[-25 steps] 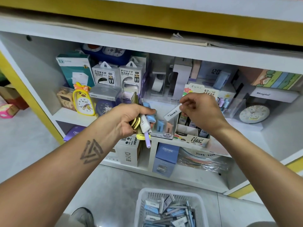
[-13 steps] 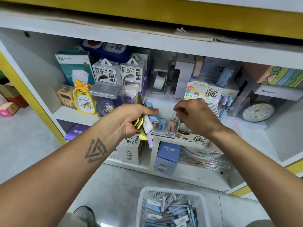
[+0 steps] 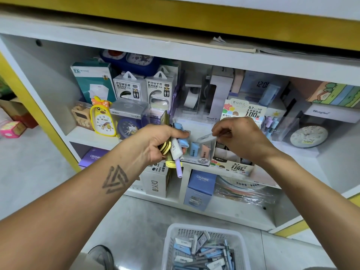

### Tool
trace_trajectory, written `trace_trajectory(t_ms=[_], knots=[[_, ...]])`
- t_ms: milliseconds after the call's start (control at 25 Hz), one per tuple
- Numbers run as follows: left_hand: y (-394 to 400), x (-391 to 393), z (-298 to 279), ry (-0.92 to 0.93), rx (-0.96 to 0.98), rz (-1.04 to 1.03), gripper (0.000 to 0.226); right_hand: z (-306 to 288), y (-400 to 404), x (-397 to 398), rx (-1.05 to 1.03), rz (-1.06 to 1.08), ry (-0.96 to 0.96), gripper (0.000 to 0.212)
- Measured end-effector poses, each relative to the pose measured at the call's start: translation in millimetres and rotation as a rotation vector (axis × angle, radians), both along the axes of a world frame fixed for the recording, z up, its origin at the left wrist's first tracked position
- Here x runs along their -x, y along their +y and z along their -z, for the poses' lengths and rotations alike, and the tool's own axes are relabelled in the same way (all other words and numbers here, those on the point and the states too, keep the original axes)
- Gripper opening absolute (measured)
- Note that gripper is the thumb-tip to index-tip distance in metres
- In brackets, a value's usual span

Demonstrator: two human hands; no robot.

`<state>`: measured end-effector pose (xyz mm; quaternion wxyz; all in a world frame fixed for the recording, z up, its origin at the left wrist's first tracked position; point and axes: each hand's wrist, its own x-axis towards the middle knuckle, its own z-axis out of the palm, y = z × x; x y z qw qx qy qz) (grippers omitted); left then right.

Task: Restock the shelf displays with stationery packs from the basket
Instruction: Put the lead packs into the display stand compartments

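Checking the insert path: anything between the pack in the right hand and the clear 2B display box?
Nothing visible. The right hand pinches a small white pack just above the open top of the clear 2B display box. The left hand, gripping a bundle of stationery packs, sits to the box's left, off the path.

This was a shop, most likely a stationery and small-goods store. A white shelf unit (image 3: 194,53) with yellow trim was packed with boxed retail stock: power bank boxes (image 3: 144,90) with hang tabs, a yellow duck clock (image 3: 102,121), a pencil-lead display carton (image 3: 236,166) and CRUHRE boxes (image 3: 200,188). A white basket (image 3: 171,242) of small packs stood on the floor below.
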<state>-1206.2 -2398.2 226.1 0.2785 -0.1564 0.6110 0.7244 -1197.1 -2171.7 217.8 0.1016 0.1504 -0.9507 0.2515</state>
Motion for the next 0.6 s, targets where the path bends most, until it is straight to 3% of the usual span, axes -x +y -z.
trace_trajectory(t_ms=[240, 600], knots=[[3.2, 0.5, 1.3, -0.002, 0.008, 0.004, 0.018, 7.4, -2.0, 0.4, -0.045, 0.013, 0.065, 0.015], [1.9, 0.0, -0.9, -0.006, 0.004, 0.011, 0.017, 2.3, 0.6, 3.7, 0.065, 0.074, 0.034, 0.015]])
